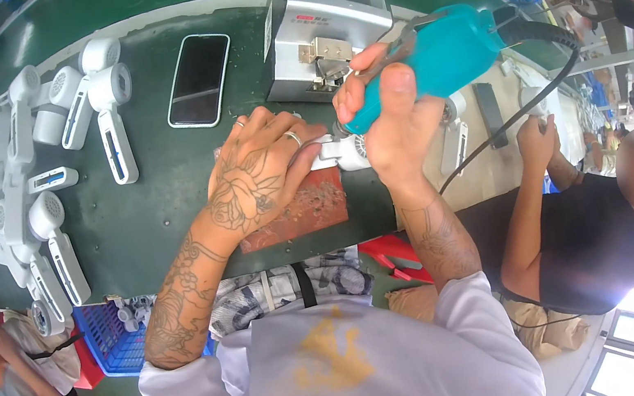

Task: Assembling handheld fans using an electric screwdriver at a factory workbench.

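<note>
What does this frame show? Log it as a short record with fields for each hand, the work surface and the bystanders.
left hand: pressing a white plastic part down on a reddish pad
right hand: gripping a teal power screwdriver, tip down at the white part
cable: black, runs from the tool's rear
table: dark green
on table: phone lying flat, grey machine, pile of white parts at left
below table: blue basket
others: a person in a dark shirt at right
</note>
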